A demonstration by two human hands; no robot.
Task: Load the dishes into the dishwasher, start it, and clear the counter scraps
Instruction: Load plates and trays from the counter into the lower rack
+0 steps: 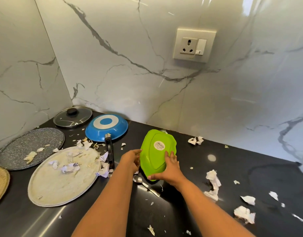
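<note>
I have both hands on the dish, a green one tipped up on edge with its stickered underside toward me, mid-counter. The left hand pinches the left rim; the right hand spreads over the base with the thumb hooked under the lower edge. I cannot tell whether that edge rests on the counter or hangs just above it.

My judgement of the risks: the plastic looks smooth and is held only at the rim and edge, so a quick lift could let it twist out. Its inside is hidden from me (anything left in it would tip out toward the wall). The spoon lies just below the dish, near my wrists, and a careless pull back could sweep it off the front. The pan, upside down, points its handle toward my left hand; a swing that way would clip it.

Scraps litter the counter and both plates, cream plate and grey plate; a fast move might scatter them. The dishwasher is out of view, so I would be carrying blind.
</note>
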